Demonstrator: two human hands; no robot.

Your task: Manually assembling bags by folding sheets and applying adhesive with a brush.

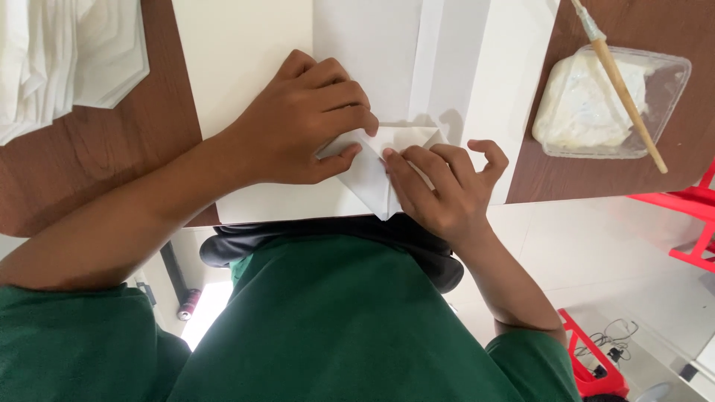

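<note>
Centrally, left hand (305,123) and right hand (439,186) both pinching folded white paper (372,175), clear paste tub (614,104) right, brush (622,89) across it.

The left hand (302,123) covers much of the folded paper (372,175), so its left part is hidden. The stack of white sheets (59,59) runs off the top and left edges. The brush (618,82) handle is cut off at the top edge.
</note>
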